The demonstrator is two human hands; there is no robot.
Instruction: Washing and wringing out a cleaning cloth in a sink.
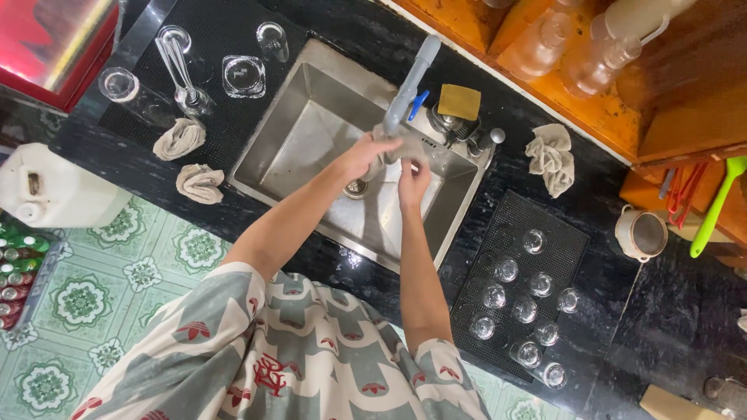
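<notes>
A black speckled stone counter (pixel 622 311) surrounds a rectangular stainless-steel sink (pixel 311 132). Over the sink's basin, under the grey plastic tap (pixel 408 82), both hands meet on a clear drinking glass (pixel 393 152). The left hand (pixel 359 158) has its fingers wrapped round the glass; the right hand (pixel 413 181) presses against it, fingers loosely curled. 2 crumpled beige cloths (pixel 191 159) lie on the counter left of the sink.

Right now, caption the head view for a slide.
Both hands, left hand and right hand, wring a cloth under the tap over the steel sink.
</notes>
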